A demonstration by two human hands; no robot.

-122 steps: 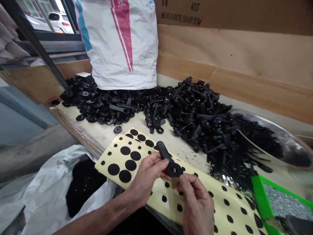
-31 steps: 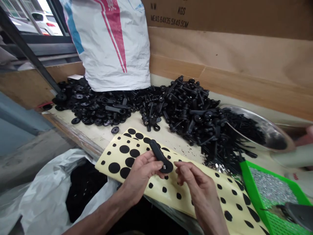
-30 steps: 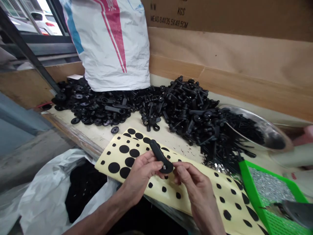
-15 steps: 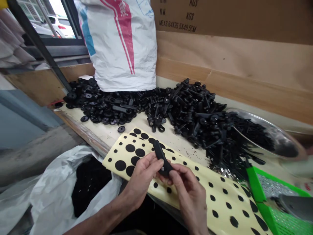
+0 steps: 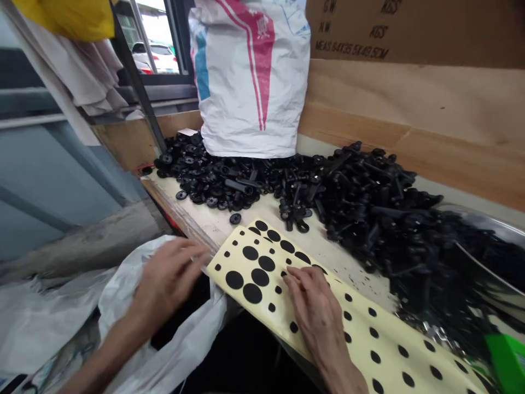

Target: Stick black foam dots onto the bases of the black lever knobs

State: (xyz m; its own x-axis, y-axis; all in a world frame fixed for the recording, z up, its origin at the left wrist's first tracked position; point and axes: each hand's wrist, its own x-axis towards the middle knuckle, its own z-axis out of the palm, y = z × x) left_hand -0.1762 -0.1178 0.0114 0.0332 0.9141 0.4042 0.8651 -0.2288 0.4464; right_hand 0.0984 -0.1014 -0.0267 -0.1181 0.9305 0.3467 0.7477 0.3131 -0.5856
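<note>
My right hand (image 5: 318, 312) rests over a pale yellow sheet (image 5: 284, 307) dotted with black stickers, round ones and small squarish ones. Its thumb and forefinger pinch together at a small black sticker (image 5: 284, 273). My left hand (image 5: 166, 279), smeared by motion, is above an open white plastic bag (image 5: 200, 334) beside the table edge. Its fingers are stretched out and apart, with nothing visible in them. The dark inside of the bag is partly hidden by this hand.
Black plastic parts (image 5: 348, 186) lie heaped along the table's back, with round black discs (image 5: 211, 201) at the left. Behind stands a large white sack (image 5: 229, 109). At right are a metal bowl (image 5: 484, 216) of black pieces and a green tray's corner (image 5: 506, 361).
The black plastic part both hands held is out of them. My left hand has moved left over the bag; my right hand has come onto the sticker sheet. The view has swung left.
</note>
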